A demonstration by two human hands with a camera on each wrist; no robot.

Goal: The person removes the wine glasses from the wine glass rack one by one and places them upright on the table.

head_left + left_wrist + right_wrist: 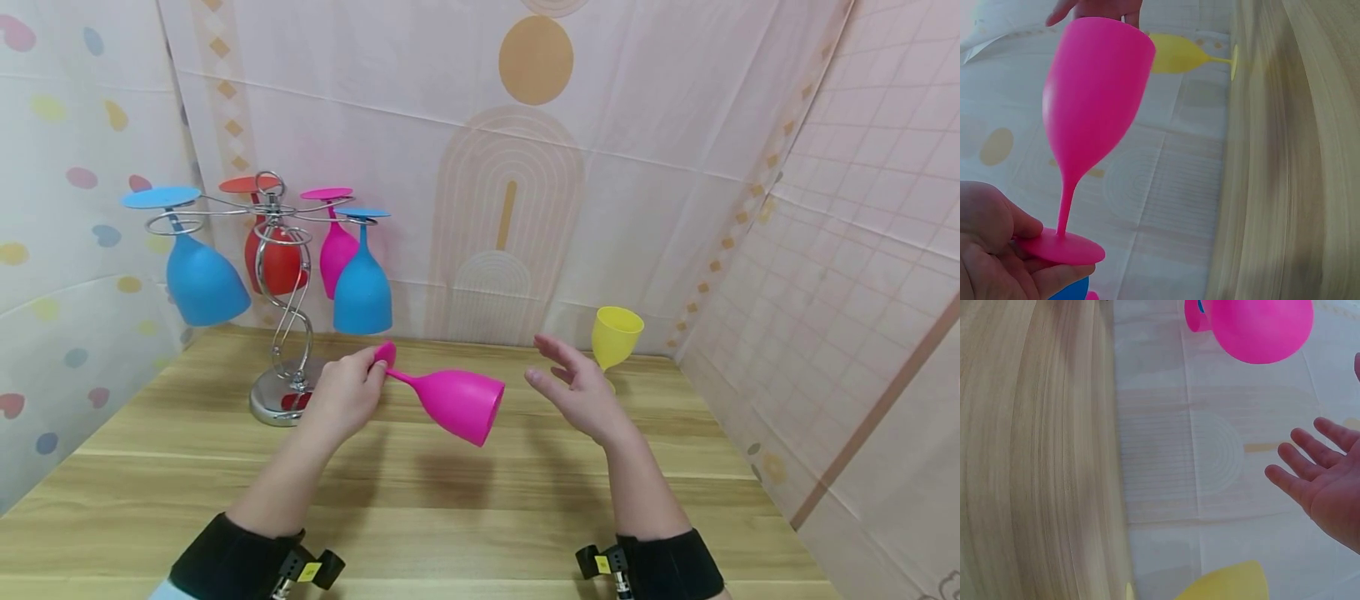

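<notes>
A pink wine glass (459,403) lies sideways in the air above the table, its rim toward the right. My left hand (347,392) pinches the round base between thumb and fingers, as the left wrist view shows at the pink base (1063,247). My right hand (576,392) is held up to the right of the rim, apart from the glass, with its fingers (1297,481) spread and nothing in them. Behind that hand a yellow wine glass (617,335) stands upright on the table, its lower part partly hidden.
A chrome glass rack (276,392) stands at the left. Upside down from its arms hang two blue glasses (363,292), a red one (281,265) and a pink one (337,254). Printed curtains (675,108) close off the back and sides of the wooden table (480,533).
</notes>
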